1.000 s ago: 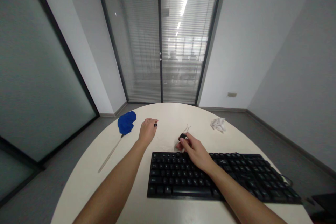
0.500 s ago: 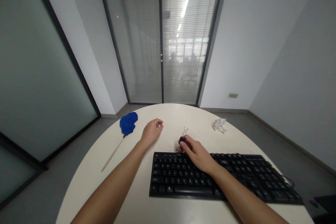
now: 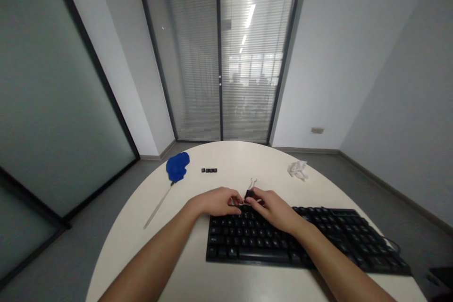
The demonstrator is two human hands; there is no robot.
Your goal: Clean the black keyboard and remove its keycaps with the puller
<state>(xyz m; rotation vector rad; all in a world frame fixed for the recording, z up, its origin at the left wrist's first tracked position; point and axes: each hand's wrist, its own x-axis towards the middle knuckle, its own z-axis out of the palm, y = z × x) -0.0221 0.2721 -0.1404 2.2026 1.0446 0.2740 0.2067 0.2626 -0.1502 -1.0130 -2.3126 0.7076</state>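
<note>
A black keyboard [image 3: 262, 255] lies in front of me on the round white table [image 3: 184, 271]. My right hand [image 3: 272, 205] rests over its upper rows, fingers closed around the black handle of a wire keycap puller [image 3: 249, 193]. Thin wire prongs stick up from the handle; its lower end is partly hidden by my fingers. My left hand [image 3: 219, 200] is at the keyboard's upper left edge, close to the puller, its thumb apart from the curled fingers. Farther back, several small black keycaps [image 3: 209, 170] sit in a short row.
At the left lies a blue cloth-like piece [image 3: 177, 166] on a pale stick [image 3: 158, 206]. Crumpled white tissue [image 3: 297, 170] lies at the right rear. A cable [image 3: 393, 244] curls past the keyboard's right side. The table's rounded edge runs in front of a glass door [image 3: 198, 80].
My left hand has come from the rear of the table to the keyboard's upper edge beside the puller, uncovering the row of keycaps. My right hand still holds the puller.
</note>
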